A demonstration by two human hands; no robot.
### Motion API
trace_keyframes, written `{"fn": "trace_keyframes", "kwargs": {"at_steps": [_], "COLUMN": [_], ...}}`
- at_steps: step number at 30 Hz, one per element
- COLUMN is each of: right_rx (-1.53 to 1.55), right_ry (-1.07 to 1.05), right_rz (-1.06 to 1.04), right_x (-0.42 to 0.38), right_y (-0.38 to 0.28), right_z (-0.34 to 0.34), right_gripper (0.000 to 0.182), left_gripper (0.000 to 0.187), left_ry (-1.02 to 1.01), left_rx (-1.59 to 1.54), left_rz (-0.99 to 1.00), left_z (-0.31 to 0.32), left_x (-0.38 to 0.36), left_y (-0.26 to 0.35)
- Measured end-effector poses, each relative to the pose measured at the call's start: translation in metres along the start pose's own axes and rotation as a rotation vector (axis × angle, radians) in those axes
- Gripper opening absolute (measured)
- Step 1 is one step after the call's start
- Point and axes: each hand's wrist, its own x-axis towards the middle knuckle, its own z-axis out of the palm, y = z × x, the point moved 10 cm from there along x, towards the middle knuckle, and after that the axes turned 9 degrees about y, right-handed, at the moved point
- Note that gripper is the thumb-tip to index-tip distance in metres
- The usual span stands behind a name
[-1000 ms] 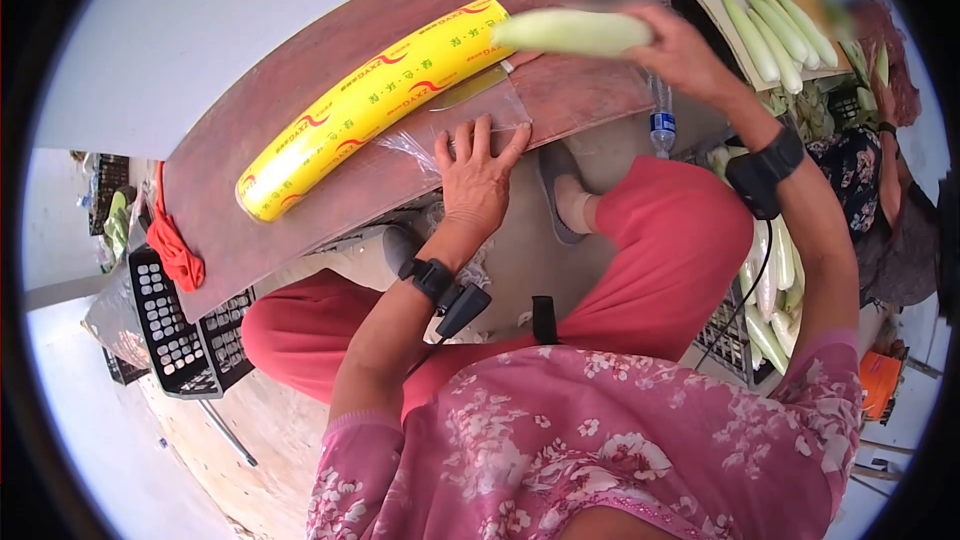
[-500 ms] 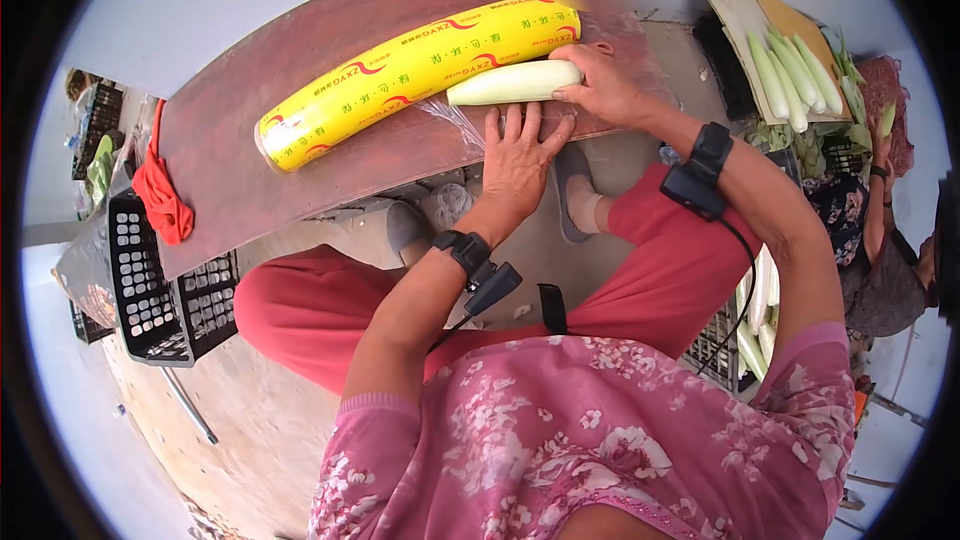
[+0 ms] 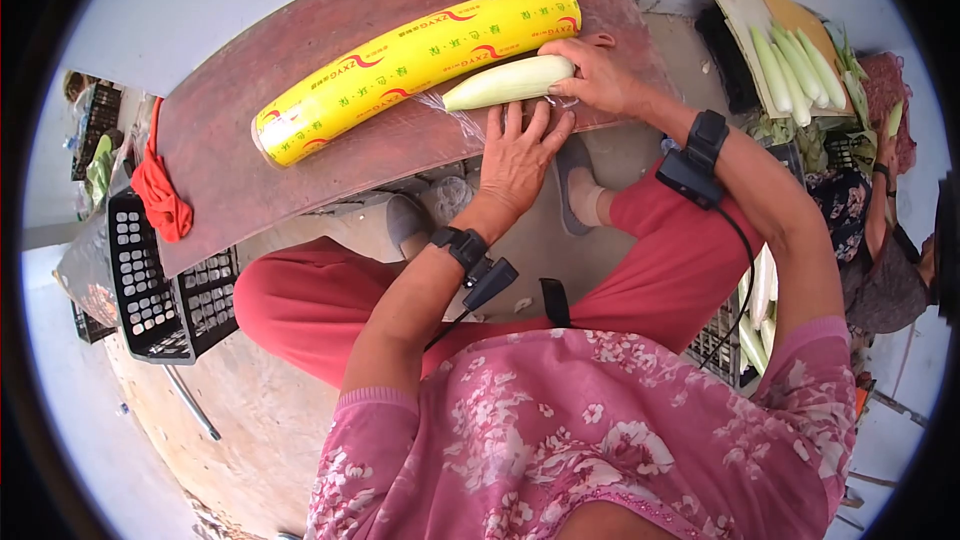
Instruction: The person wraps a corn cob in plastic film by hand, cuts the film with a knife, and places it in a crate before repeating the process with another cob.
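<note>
A pale green ear of corn in its husk (image 3: 508, 83) lies on the red-brown table, along the near side of a large yellow roll of cling film (image 3: 420, 65). My right hand (image 3: 600, 75) grips the corn's blunt right end between thumb and fingers. My left hand (image 3: 520, 155) lies at the table's near edge, fingers spread, their tips just below the corn. Clear film (image 3: 458, 120) is bunched at the corn's tapered left end, and more seems to lie under it. Whether the left fingertips press on film or table is hard to make out.
A red cloth (image 3: 160, 195) hangs at the table's left corner above black plastic crates (image 3: 150, 285). To the right, several corn ears (image 3: 795, 70) lie on a board, with more in a crate (image 3: 755, 310) beside my leg. Another person (image 3: 880, 250) sits at far right.
The corn has tilted, its tapered left end now slightly lower and its right end higher, with my right hand still holding it. My left hand stays nearly in place.
</note>
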Motion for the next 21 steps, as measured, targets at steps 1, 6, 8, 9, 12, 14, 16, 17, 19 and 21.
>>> {"fn": "trace_keyframes", "kwargs": {"at_steps": [1,6,8,9,12,14,16,17,19,21], "right_rx": [-0.026,-0.08,-0.102,-0.113,-0.138,-0.134,-0.147,-0.16,-0.181,-0.194], "right_ry": [0.003,-0.007,-0.017,-0.022,0.005,0.003,-0.006,-0.015,-0.026,-0.025], "right_rz": [-0.006,-0.018,-0.029,-0.036,-0.121,-0.137,-0.158,-0.169,-0.183,-0.189], "right_x": [0.0,-0.001,-0.004,-0.006,-0.009,-0.012,-0.011,-0.011,-0.012,-0.014], "right_y": [-0.001,-0.013,-0.019,-0.02,-0.02,-0.02,-0.022,-0.022,-0.023,-0.022], "right_z": [0.0,0.0,0.0,0.002,0.004,0.005,0.005,0.006,0.006,0.008], "right_gripper": [0.044,0.046,0.047,0.048,0.05,0.051,0.051,0.051,0.051,0.051], "left_gripper": [0.055,0.056,0.054,0.052,0.048,0.046,0.047,0.049,0.049,0.048], "left_ry": [0.012,0.051,0.071,0.083,0.123,0.163,0.22,0.268,0.27,0.266], "left_rx": [-0.009,-0.084,-0.135,-0.149,-0.172,-0.179,-0.182,-0.152,-0.114,-0.077], "left_rz": [0.008,0.034,0.045,0.056,0.029,-0.075,-0.235,-0.269,-0.342,-0.367], "left_z": [0.0,-0.008,-0.015,-0.019,-0.034,-0.046,-0.059,-0.066,-0.068,-0.068], "left_x": [-0.001,-0.004,-0.013,-0.02,-0.038,-0.046,-0.051,-0.052,-0.054,-0.053], "left_y": [0.001,0.005,0.009,0.01,0.0,-0.018,-0.043,-0.051,-0.066,-0.075]}}
